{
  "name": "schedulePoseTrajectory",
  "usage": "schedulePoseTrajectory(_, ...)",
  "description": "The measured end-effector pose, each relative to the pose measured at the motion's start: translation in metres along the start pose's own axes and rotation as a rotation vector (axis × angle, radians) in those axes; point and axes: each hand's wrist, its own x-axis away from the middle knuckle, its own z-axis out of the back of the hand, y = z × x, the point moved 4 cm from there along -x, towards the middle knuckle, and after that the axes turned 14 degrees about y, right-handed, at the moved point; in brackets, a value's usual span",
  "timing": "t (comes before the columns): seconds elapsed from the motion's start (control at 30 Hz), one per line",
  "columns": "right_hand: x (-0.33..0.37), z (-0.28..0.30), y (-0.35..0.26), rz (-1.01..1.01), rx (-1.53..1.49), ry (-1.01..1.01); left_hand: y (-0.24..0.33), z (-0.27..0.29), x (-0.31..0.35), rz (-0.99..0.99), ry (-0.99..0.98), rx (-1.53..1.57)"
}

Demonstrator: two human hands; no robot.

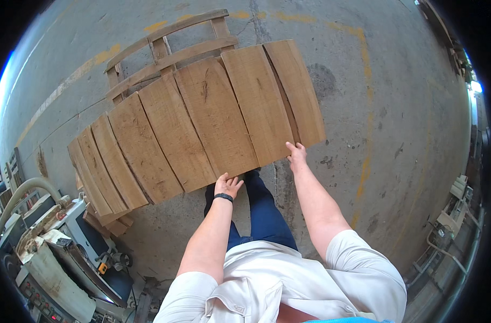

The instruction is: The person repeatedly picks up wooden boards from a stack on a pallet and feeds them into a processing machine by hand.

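Note:
Several rough wooden boards (pixel 213 116) lie side by side in a row in front of me, with narrow gaps between them. My left hand (pixel 229 186), a dark band at its wrist, touches the near end of a middle board; its fingers look spread. On the right, my right hand (pixel 296 152) grips the near corner of a wide board (pixel 259 102), beside a dark wedge-shaped gap. Past that gap lies the rightmost board (pixel 296 89). What the fingers do under the board ends is hidden.
A slatted wooden pallet frame (pixel 165 54) shows beyond the boards' far ends. At lower left stands a machine (pixel 68 258) with a thick hose (pixel 33 185). Metal equipment (pixel 450 226) lines the right side. Worn yellow lines (pixel 368 107) mark the concrete floor.

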Motion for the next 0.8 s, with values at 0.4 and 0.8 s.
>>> schedulePoseTrajectory(0.4,0.024,-0.002,0.028,0.108,0.221,-0.287,0.069,0.027,0.039,-0.312,-0.126,-0.063)
schedulePoseTrajectory(0.8,-0.047,0.035,-0.09,0.895,0.575,0.444,0.151,0.057,0.024,-0.345,-0.112,-0.06)
